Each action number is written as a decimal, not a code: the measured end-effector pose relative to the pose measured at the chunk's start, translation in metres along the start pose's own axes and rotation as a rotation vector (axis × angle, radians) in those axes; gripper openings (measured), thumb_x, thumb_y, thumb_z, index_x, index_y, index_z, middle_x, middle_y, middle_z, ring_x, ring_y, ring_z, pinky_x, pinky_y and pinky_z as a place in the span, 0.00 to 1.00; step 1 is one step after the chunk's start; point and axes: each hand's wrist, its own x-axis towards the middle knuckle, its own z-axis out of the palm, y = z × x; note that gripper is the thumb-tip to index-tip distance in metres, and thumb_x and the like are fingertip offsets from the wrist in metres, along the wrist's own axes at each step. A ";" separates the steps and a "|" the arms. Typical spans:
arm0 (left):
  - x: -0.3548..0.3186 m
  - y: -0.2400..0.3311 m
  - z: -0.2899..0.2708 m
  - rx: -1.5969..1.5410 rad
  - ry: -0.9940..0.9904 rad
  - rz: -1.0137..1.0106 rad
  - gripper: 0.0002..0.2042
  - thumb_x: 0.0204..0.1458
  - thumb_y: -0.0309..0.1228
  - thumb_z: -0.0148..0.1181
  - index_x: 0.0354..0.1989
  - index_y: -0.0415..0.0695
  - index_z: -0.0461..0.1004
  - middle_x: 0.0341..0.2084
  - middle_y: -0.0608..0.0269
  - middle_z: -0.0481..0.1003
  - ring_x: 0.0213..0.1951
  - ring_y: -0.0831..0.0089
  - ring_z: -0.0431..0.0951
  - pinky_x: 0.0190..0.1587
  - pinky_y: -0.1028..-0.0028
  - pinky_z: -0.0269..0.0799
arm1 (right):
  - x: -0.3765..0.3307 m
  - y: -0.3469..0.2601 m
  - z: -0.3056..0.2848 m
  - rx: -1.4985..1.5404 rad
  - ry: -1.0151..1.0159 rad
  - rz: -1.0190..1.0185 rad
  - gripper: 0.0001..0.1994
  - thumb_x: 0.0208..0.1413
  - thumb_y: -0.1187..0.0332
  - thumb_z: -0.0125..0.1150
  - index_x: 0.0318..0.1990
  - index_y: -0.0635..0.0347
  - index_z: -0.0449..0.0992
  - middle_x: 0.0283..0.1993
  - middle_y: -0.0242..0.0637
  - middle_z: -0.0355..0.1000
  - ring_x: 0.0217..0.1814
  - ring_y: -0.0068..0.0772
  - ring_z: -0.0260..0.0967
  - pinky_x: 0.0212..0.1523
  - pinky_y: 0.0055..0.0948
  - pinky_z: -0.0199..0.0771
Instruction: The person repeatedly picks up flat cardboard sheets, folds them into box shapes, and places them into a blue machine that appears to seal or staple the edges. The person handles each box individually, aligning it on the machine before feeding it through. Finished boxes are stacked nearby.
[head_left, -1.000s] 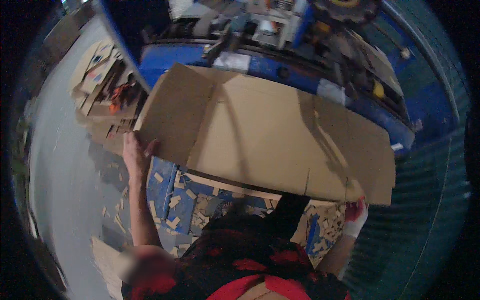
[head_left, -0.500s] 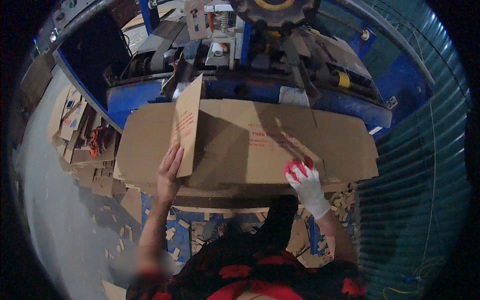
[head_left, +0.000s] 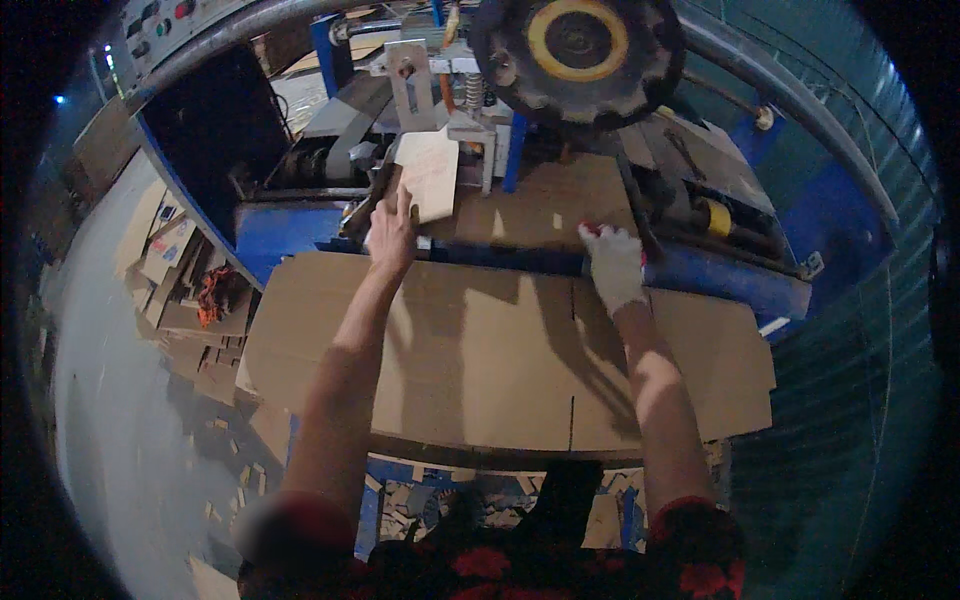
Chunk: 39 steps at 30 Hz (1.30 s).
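Cardboard moved onto blue machine (dark wheel beyond).

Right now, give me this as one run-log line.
left hand: bare, against raised cardboard flap | right hand: gloved, at near right corner of cardboard sheet | sheet: on blue-framed machine

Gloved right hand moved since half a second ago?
Yes: forward, away from the body. It was over the flat cardboard; now the gloved right hand is at the machine's blue front beam.
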 end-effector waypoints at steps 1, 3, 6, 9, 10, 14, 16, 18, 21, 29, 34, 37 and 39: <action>0.010 0.002 0.002 -0.214 0.012 0.070 0.35 0.53 0.35 0.58 0.68 0.49 0.47 0.52 0.42 0.62 0.53 0.46 0.65 0.57 0.59 0.62 | 0.020 0.002 0.001 -0.008 -0.097 0.087 0.19 0.53 0.71 0.50 0.54 0.49 0.72 0.49 0.44 0.71 0.52 0.49 0.67 0.49 0.44 0.67; 0.015 0.004 -0.002 -0.460 -0.029 0.193 0.41 0.49 0.32 0.64 0.67 0.36 0.45 0.63 0.37 0.52 0.63 0.43 0.56 0.63 0.62 0.57 | 0.043 0.009 0.006 -0.007 -0.121 0.195 0.21 0.54 0.69 0.52 0.57 0.50 0.70 0.51 0.47 0.70 0.53 0.50 0.67 0.49 0.43 0.68; -0.026 -0.021 -0.033 -0.497 -0.043 0.344 0.31 0.50 0.28 0.62 0.63 0.41 0.58 0.62 0.46 0.59 0.62 0.51 0.62 0.62 0.64 0.58 | 0.037 0.021 0.017 0.184 0.303 0.100 0.19 0.55 0.65 0.53 0.55 0.53 0.70 0.47 0.48 0.72 0.46 0.50 0.71 0.46 0.44 0.71; -0.109 -0.079 -0.083 -0.138 -0.065 0.126 0.22 0.50 0.30 0.61 0.55 0.40 0.69 0.54 0.46 0.69 0.54 0.50 0.71 0.56 0.61 0.66 | -0.023 0.041 0.016 0.354 0.334 0.025 0.23 0.54 0.61 0.57 0.58 0.55 0.68 0.54 0.48 0.69 0.54 0.54 0.66 0.55 0.46 0.65; -0.135 -0.104 -0.098 -0.108 -0.011 0.049 0.20 0.52 0.35 0.60 0.53 0.43 0.71 0.55 0.51 0.69 0.55 0.52 0.69 0.55 0.62 0.66 | -0.054 0.047 0.013 0.420 0.301 0.043 0.24 0.54 0.60 0.57 0.58 0.56 0.68 0.55 0.48 0.68 0.57 0.54 0.65 0.58 0.46 0.63; -0.236 -0.193 -0.139 0.265 -0.173 -0.298 0.28 0.56 0.49 0.53 0.57 0.38 0.67 0.54 0.45 0.67 0.57 0.48 0.65 0.57 0.59 0.63 | -0.195 0.053 -0.009 0.212 0.086 0.192 0.25 0.53 0.59 0.58 0.58 0.58 0.68 0.61 0.48 0.63 0.65 0.54 0.56 0.65 0.52 0.52; -0.255 -0.214 -0.139 0.045 -0.209 -0.358 0.31 0.53 0.50 0.56 0.55 0.34 0.67 0.52 0.42 0.68 0.55 0.46 0.66 0.56 0.57 0.63 | -0.251 0.042 -0.019 0.088 -0.055 0.220 0.26 0.53 0.59 0.58 0.58 0.60 0.68 0.63 0.47 0.61 0.68 0.54 0.52 0.66 0.55 0.48; -0.273 -0.224 -0.152 0.089 -0.244 -0.385 0.33 0.51 0.50 0.60 0.52 0.30 0.67 0.49 0.39 0.69 0.53 0.45 0.67 0.54 0.56 0.63 | -0.287 0.034 -0.030 0.144 -0.008 0.199 0.25 0.51 0.58 0.59 0.55 0.60 0.70 0.61 0.45 0.63 0.66 0.55 0.54 0.65 0.57 0.47; -0.277 -0.222 -0.165 0.064 -0.232 -0.351 0.30 0.46 0.46 0.67 0.47 0.30 0.69 0.42 0.41 0.70 0.47 0.46 0.69 0.49 0.55 0.64 | -0.330 0.028 -0.043 0.131 0.010 0.143 0.30 0.46 0.55 0.65 0.55 0.62 0.68 0.61 0.46 0.61 0.65 0.54 0.54 0.65 0.55 0.48; -0.280 -0.187 -0.189 -0.303 0.170 -0.262 0.27 0.47 0.33 0.66 0.53 0.36 0.63 0.46 0.49 0.69 0.49 0.56 0.69 0.52 0.61 0.64 | -0.418 0.048 -0.023 0.954 0.957 1.378 0.30 0.51 0.70 0.63 0.62 0.60 0.59 0.58 0.41 0.64 0.59 0.43 0.61 0.58 0.43 0.64; -0.279 -0.147 -0.162 -1.484 0.229 -0.174 0.30 0.50 0.25 0.60 0.62 0.39 0.55 0.56 0.58 0.65 0.55 0.66 0.66 0.59 0.65 0.59 | -0.395 0.033 -0.057 1.192 0.918 1.095 0.23 0.55 0.77 0.57 0.59 0.59 0.63 0.54 0.37 0.67 0.54 0.36 0.67 0.54 0.33 0.69; -0.281 -0.127 -0.147 -1.240 0.025 -0.546 0.22 0.52 0.19 0.54 0.57 0.42 0.65 0.51 0.60 0.70 0.53 0.67 0.68 0.58 0.70 0.59 | -0.373 -0.011 -0.093 1.268 0.495 0.785 0.25 0.53 0.73 0.59 0.60 0.62 0.63 0.57 0.41 0.66 0.55 0.38 0.65 0.57 0.35 0.65; -0.289 -0.106 -0.133 -1.051 -0.051 -0.379 0.17 0.53 0.17 0.49 0.52 0.41 0.70 0.46 0.57 0.74 0.51 0.64 0.72 0.54 0.69 0.64 | -0.350 -0.039 -0.101 0.449 0.135 0.141 0.26 0.49 0.73 0.60 0.58 0.59 0.64 0.60 0.42 0.62 0.59 0.43 0.62 0.59 0.45 0.62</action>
